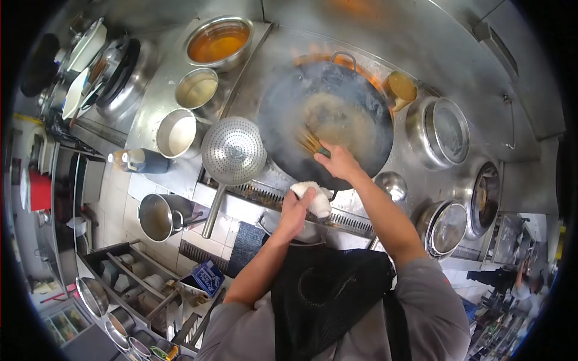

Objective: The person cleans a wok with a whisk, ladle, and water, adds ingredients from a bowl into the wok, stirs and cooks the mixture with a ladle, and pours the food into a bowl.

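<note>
A large black wok (283, 102) sits over the burner, with murky liquid in its bowl and steam above it. My right hand (338, 162) is closed round the green-bound handle of a bamboo wok brush (309, 142), its bristles down inside the wok. At the near rim, my left hand (295, 212) grips a folded white cloth (314, 200). Whether the wok's near handle is inside the cloth is hidden. A perforated metal strainer (233, 150) lies left of the wok, its long handle pointing toward me.
Orange flame (316, 59) glows behind the wok. Left stand a bowl of orange liquid (218, 45), a pot of pale liquid (197, 89) and a white-lined pot (179, 133). Metal bowls (448, 132) and a ladle bowl (391, 185) are at right. A pot (158, 218) stands lower left.
</note>
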`<state>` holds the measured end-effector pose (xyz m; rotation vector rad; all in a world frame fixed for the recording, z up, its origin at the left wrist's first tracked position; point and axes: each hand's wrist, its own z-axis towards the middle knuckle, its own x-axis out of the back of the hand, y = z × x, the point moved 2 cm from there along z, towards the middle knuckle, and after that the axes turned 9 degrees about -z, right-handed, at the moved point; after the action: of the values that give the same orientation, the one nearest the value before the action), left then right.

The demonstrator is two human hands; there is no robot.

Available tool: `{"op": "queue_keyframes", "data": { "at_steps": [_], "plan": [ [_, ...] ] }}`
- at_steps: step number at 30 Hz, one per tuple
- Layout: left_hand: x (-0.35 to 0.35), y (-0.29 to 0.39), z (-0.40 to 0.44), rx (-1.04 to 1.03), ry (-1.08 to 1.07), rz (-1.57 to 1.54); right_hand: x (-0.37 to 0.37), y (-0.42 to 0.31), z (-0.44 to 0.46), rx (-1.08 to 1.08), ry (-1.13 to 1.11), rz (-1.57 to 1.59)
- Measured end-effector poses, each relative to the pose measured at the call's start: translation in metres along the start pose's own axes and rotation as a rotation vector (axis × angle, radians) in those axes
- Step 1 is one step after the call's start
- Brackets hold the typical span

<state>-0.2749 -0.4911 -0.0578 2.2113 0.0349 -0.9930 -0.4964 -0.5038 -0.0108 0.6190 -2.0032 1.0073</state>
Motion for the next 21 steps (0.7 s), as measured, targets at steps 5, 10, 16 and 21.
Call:
{"op": "queue_keyframes", "data": {
  "at_steps": [5,10,16,21],
  "plan": [
    [0.002,-0.004,-0.003,0.065,0.095,0.073,0.037,0.049,-0.064,0.261,-0.185,-0.091],
    [0.009,-0.009,0.004,0.033,0.081,0.163,0.145,0.078,-0.074,0.340,-0.331,-0.472],
    [0.006,-0.014,0.005,-0.098,0.042,0.139,0.065,-0.023,-0.024,-0.074,-0.446,-0.054],
    [0.001,-0.001,0.005,-0.025,0.057,0.132,0.055,0.038,-0.066,0.187,-0.185,-0.327]
  ]
}}
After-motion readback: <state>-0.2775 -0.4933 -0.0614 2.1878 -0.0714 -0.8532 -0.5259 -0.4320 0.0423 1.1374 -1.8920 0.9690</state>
